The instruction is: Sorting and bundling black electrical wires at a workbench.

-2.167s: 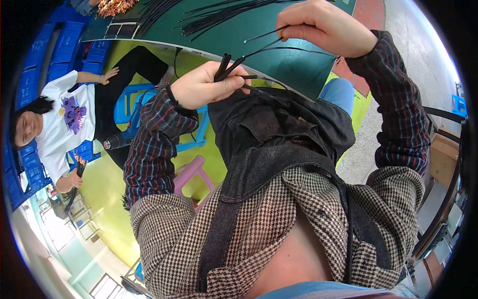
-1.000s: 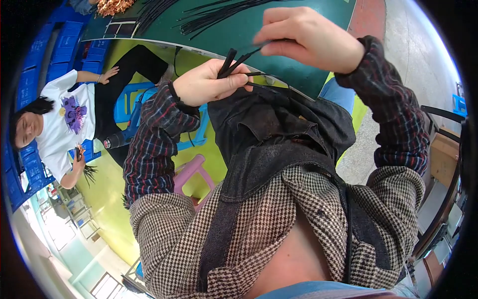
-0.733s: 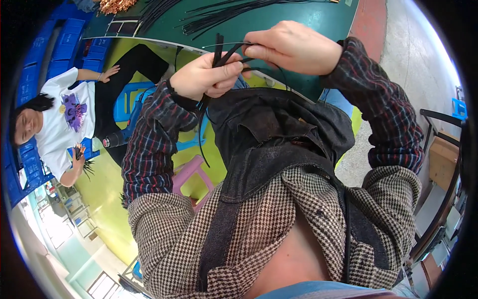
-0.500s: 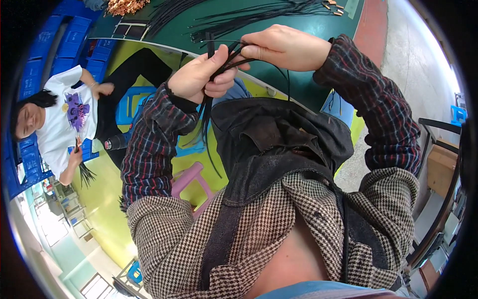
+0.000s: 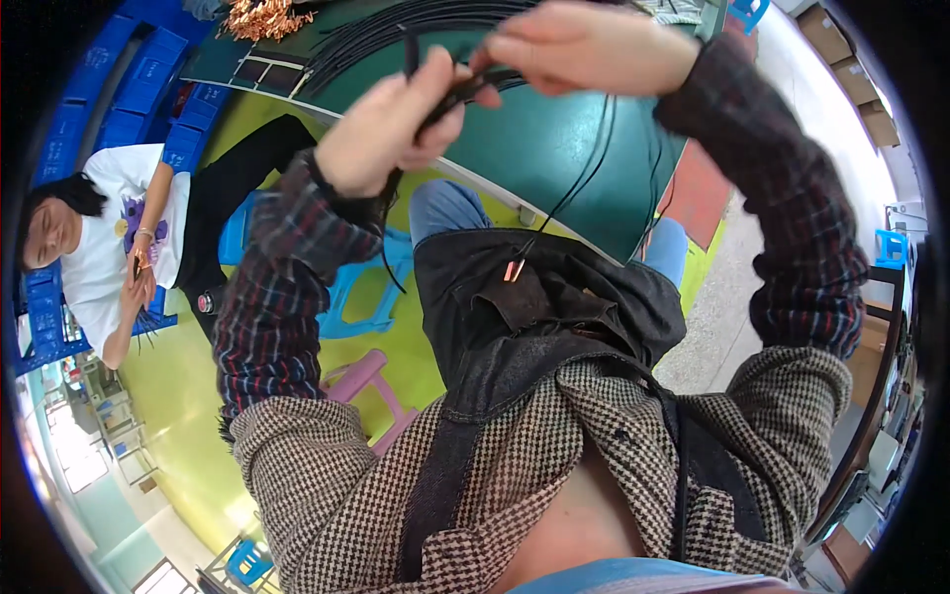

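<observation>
My left hand [image 5: 386,129] is closed round a bundle of thin black cables [image 5: 457,96] above the near edge of the green table. Loose strands of it hang below that wrist. Close on the right, my right hand [image 5: 569,48], smeared by motion, has its fingers bent on the same bundle. From the right hand's side, a few thin black cables dangle past the table edge. Copper-coloured ends [image 5: 515,271] on some of them hang in front of my dark apron [image 5: 554,317]. What lies inside the fingers is hidden.
On the green table [image 5: 534,148] lie more black cables [image 5: 366,59] and a pile of copper-coloured pieces [image 5: 259,18]. Blue [image 5: 361,297] and pink [image 5: 371,386] stools stand below. At left, a seated person [image 5: 119,228] holds dark strands near blue crates [image 5: 148,74].
Both hands have moved up, the right one also rightward. Cables with copper-coloured ends now hang over my apron. The person at left has brought both hands together.
</observation>
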A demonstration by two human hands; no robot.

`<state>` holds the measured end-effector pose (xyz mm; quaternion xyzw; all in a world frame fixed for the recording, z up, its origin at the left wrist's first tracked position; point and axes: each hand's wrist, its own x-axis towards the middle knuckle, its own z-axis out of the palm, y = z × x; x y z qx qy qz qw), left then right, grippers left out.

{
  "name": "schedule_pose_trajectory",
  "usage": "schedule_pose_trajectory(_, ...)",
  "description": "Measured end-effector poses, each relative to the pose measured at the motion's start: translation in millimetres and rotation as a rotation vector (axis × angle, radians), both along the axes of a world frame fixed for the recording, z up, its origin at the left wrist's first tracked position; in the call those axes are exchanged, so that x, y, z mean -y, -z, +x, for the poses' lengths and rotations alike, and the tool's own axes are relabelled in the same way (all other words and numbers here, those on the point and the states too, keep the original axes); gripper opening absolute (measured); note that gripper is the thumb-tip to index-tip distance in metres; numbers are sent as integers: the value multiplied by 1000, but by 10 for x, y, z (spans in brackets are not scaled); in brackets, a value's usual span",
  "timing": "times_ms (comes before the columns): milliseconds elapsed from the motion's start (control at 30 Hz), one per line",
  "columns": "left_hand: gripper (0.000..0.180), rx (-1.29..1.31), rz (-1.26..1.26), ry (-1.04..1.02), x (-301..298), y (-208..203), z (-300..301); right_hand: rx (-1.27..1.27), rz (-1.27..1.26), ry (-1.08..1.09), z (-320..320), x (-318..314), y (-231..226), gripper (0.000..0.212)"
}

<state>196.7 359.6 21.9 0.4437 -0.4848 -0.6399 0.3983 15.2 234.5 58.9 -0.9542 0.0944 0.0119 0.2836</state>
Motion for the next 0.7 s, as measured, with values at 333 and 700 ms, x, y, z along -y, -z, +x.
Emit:
schedule_pose_trajectory(333,32,74,-37,91,-94,-43,76,46,93,-289,333,38,245,28)
schedule_pose_trajectory(700,28,17,126,239,-177,643,105,452,-201,162,-101,-129,484,23)
